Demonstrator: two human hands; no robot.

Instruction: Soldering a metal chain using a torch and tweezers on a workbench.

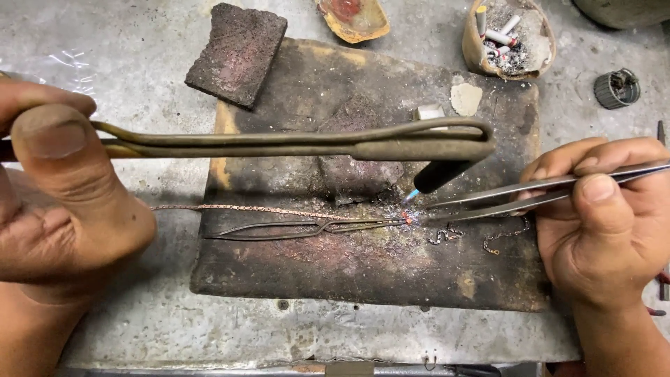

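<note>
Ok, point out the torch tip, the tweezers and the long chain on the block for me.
torch tip [438,174]: head view, on the dark nozzle above the flame.
tweezers [502,199]: head view, mid-length of the steel arms.
long chain [258,209]: head view, middle of its straight run.

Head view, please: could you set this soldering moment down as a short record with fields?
Left hand: left hand grips the metal torch
Torch tip: nozzle angled down, small blue flame
Right hand: right hand pinches steel tweezers, tips at the glowing joint
Work: thin chain stretched along the charred block, beside a wire clamp
Loose pieces: chain scraps by the tweezer tips
Behind: rough brick, bowl of ash
</note>
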